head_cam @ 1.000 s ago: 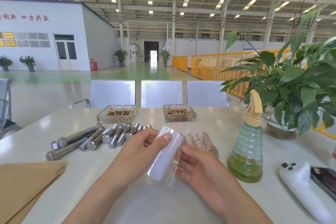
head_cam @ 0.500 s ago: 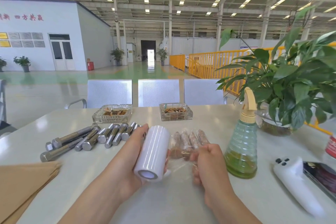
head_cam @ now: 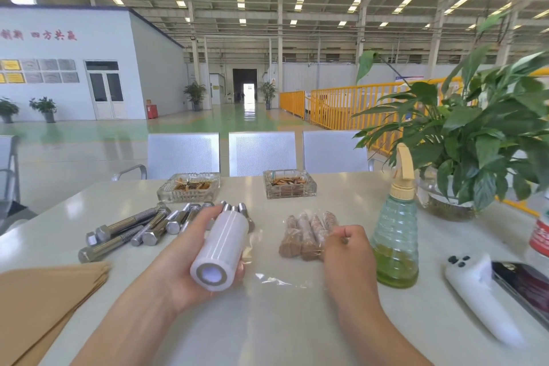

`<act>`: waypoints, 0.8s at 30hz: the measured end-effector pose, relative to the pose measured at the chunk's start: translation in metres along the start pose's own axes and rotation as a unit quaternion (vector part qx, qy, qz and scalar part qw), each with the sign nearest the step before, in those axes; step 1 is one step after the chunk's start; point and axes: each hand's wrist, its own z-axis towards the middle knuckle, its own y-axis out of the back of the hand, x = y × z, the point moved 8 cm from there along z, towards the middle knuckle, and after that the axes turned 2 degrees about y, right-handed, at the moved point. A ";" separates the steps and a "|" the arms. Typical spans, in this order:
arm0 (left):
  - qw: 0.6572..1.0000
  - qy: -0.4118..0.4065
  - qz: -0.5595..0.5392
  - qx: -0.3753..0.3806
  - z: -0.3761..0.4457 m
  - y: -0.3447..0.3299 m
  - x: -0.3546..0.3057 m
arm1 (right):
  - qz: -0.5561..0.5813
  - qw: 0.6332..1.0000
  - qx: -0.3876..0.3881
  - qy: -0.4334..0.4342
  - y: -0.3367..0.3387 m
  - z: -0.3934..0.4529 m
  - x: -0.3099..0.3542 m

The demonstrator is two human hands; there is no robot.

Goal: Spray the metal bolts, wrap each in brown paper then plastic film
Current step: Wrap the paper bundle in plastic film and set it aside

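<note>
My left hand (head_cam: 181,258) grips a white roll of plastic film (head_cam: 221,249) above the table, its open core facing me. A clear sheet of film (head_cam: 276,279) stretches from the roll to my right hand (head_cam: 347,249), which pinches its free end. Several wrapped bolts (head_cam: 306,232) lie just beyond the film, to the left of my right hand. Several bare metal bolts (head_cam: 139,229) lie in a row at the left. A stack of brown paper (head_cam: 44,297) sits at the near left. The green spray bottle (head_cam: 396,235) stands to the right of my right hand.
Two glass ashtrays (head_cam: 190,190) (head_cam: 289,184) stand at the table's far side. A potted plant (head_cam: 475,140) fills the right. A white device (head_cam: 481,297), a dark phone (head_cam: 523,282) and a red-labelled can (head_cam: 540,238) lie at the right edge. Metal chairs (head_cam: 261,153) stand behind.
My hands have moved apart. The left hand carried the roll to the left while the right hand drew the film's end out to the right.
</note>
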 end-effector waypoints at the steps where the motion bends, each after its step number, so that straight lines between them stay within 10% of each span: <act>1: 1.000 -0.012 0.017 -0.012 -0.002 0.003 -0.003 | -0.005 1.000 -0.001 0.001 0.000 0.000 -0.001; 24: 0.980 -0.091 0.108 -0.138 -0.059 0.079 -0.026 | -0.107 0.994 0.022 0.030 0.010 0.006 0.001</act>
